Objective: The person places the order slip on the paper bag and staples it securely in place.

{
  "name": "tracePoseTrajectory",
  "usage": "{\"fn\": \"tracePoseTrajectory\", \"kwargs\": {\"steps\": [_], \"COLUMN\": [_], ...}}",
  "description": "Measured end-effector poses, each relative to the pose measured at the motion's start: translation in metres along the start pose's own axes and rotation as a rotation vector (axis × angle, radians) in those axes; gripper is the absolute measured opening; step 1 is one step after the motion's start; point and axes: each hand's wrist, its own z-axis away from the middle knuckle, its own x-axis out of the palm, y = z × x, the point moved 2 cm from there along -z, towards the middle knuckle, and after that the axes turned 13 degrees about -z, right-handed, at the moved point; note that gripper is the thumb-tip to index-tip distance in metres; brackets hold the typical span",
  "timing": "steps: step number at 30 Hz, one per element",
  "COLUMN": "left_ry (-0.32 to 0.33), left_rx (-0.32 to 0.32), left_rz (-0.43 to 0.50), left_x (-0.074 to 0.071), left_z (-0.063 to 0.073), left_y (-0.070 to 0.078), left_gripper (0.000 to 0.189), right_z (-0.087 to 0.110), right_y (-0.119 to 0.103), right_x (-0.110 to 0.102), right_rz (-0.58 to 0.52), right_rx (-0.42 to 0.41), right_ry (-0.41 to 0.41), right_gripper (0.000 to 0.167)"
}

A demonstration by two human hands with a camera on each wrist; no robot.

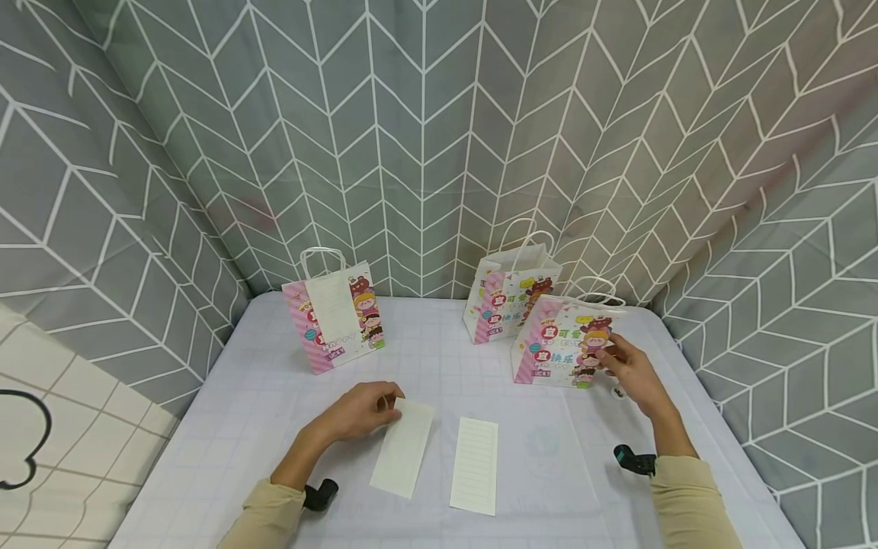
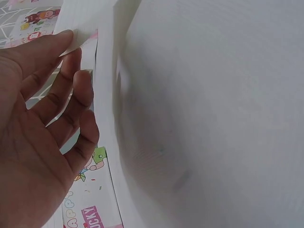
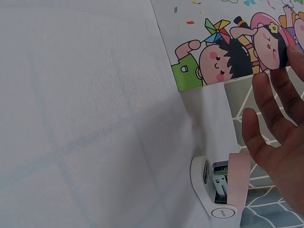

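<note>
My left hand [image 1: 365,410] pinches a white paper slip [image 1: 403,448] by its upper corner, between thumb and fingertips, over the near left of the table. Beside it a second slip with faint ruled lines [image 1: 474,465] lies flat. On the far right, my right hand [image 1: 634,375] grips the right edge of a printed paper gift bag [image 1: 564,343], thumb on its cartoon front. In the right wrist view a pink and white stapler [image 3: 221,187] sits on the table below that hand; the hand mostly hides it from the head camera.
Another gift bag [image 1: 504,303] stands open behind the held one. At the back left, a third bag [image 1: 318,360] has a white slip [image 1: 334,307] over its front. A white cloth [image 1: 549,496] covers the table, and a grey patterned curtain [image 1: 423,152] hangs behind it.
</note>
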Motion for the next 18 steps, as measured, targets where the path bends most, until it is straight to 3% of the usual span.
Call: {"fn": "tracePoseTrajectory", "kwargs": {"steps": [10, 18], "left_ry": [0.023, 0.074], "left_rx": [-0.026, -0.011], "left_rz": [-0.004, 0.000], "left_x": [0.001, -0.002], "left_z": [-0.002, -0.001], "left_y": [-0.001, 0.003], "left_gripper": [0.016, 0.013], "right_z": [0.000, 0.000], "right_y": [-0.004, -0.007], "right_x": [0.007, 0.013], "right_rz": [-0.018, -0.030], "right_rx": [0.005, -0.007], "right_ry": [-0.019, -0.049], "right_gripper": [0.062, 0.062]}}
